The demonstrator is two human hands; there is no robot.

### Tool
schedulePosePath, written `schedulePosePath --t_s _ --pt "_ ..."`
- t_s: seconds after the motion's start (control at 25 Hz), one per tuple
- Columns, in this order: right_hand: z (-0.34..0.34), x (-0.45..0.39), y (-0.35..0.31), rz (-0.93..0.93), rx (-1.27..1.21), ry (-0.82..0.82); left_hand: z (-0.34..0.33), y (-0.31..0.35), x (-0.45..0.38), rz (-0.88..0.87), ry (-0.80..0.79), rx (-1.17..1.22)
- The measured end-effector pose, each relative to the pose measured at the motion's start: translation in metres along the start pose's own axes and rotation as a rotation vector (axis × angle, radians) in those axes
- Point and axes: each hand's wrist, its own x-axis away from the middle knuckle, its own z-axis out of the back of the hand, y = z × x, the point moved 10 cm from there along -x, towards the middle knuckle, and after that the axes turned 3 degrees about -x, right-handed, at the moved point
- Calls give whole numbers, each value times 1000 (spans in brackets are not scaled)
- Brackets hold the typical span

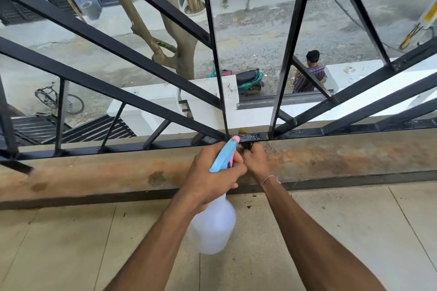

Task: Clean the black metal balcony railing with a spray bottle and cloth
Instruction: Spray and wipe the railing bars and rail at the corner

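Head view: left hand [212, 172] clamped round the spray bottle [216, 217], nozzle aimed at the wet bottom rail of the railing [254, 136]. Right hand [256, 160] curled low against that rail, something dark in it; the cloth itself I can't make out. Best bet: short bursts, then wipe along the bar, corners included. How full that cloudy bottle is, I can't tell.

Glossy wet black metal railing [253, 136], translucent plastic spray bottle [214, 227], rust-stained rough concrete ledge [343, 158]
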Motion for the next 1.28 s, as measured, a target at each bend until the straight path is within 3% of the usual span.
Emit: schedulePosePath --t_s 0.12,0.28,0.52,0.68,0.8,0.92,1.04,1.12,1.2,1.28 --pt "-11 28 20 32 -106 136 4 3 6 -3 10 13" --pt "-10 45 2 40 -135 173 15 0 14 1 37 21" --pt "3 5 2 -89 8 -66 28 0 24 1 58 43" --pt "1 51 -3 37 -74 213 31 -2 23 1 69 43" --pt "-26 74 2 150 -130 189 29 1 23 -14 66 12" --pt "-37 71 -22 474 279 125 34 -1 23 -6 83 40" --pt "-67 73 -51 967 1091 -22 34 2 26 -12 73 63" --pt "-83 63 -44 1175 1538 -139 35 4 27 -24 70 48" --pt "-79 50 -32 1171 1919 -227 37 6 26 -41 83 36" --pt "-67 44 -31 1053 2113 -280 37 6 24 -41 87 51"
